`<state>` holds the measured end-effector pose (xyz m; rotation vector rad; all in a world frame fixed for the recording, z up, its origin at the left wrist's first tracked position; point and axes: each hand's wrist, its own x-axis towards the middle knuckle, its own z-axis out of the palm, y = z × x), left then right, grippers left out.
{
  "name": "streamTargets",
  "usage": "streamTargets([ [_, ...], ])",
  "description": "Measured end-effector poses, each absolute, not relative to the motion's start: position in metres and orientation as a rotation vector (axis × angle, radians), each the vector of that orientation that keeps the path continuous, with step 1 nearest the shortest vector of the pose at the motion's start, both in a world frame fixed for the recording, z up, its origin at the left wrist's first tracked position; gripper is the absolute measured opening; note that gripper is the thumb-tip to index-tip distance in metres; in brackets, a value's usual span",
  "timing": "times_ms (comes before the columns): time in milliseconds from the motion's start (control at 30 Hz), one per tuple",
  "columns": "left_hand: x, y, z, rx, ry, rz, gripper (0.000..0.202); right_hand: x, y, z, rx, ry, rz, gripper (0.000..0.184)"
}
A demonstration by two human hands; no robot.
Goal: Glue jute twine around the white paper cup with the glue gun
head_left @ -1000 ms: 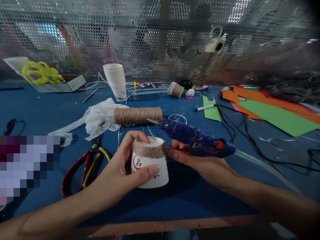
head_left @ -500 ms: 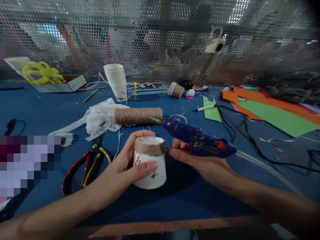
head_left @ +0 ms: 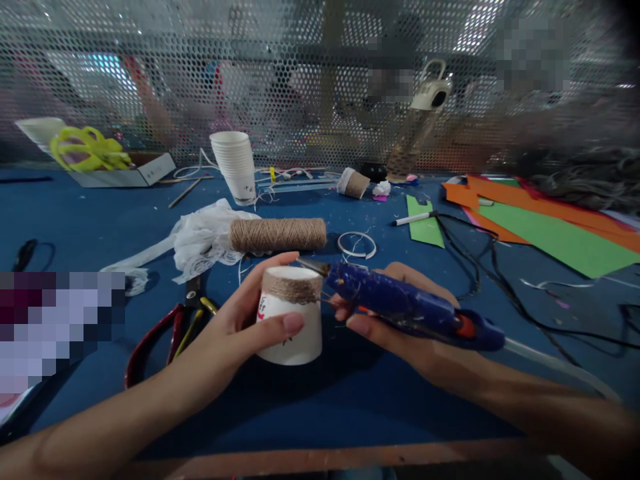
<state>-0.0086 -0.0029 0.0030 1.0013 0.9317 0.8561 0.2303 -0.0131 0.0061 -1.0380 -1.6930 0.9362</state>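
Observation:
My left hand [head_left: 250,327] is wrapped round a white paper cup [head_left: 305,340], its thumb across the front. A band of brown twine [head_left: 293,289] circles the cup near the top. My right hand [head_left: 385,323] grips a blue hot glue gun [head_left: 400,297], whose metal nozzle points left over the cup's rim. A thin strand runs from the twine band toward my right fingers; whether they pinch it I cannot tell. Beyond the cup lies a spool of brown twine [head_left: 277,235]. Red-and-yellow-handled scissors [head_left: 175,327] rest left of my left hand.
White lace [head_left: 200,233] lies beside the spool. Stacked paper cups [head_left: 234,167] stand farther back. A box [head_left: 125,172] with yellow scissors [head_left: 90,150] is at the back left. Black cables [head_left: 505,280] and coloured paper [head_left: 560,233] lie right. A bottle [head_left: 415,127] stands near the mesh panel.
The glue gun has moved down and slightly right, its nozzle now close over the cup's rim. The cup has shifted a little left and up in my left hand.

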Motion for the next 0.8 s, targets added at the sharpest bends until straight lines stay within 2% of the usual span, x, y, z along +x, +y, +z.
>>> streamTargets([
  [133,-0.012,0.000,0.009,0.981,0.970,0.901,0.061,0.236,-0.013,0.007,-0.897,-1.816,0.822,0.026],
  [500,-0.014,-0.001,0.013,1.035,0.959,0.934,0.045,0.253,-0.004,-0.001,-0.711,-1.977,0.703,0.024],
  [800,-0.015,-0.002,0.012,0.966,0.917,0.913,0.054,0.252,-0.007,0.004,-0.863,-1.980,0.644,0.031],
])
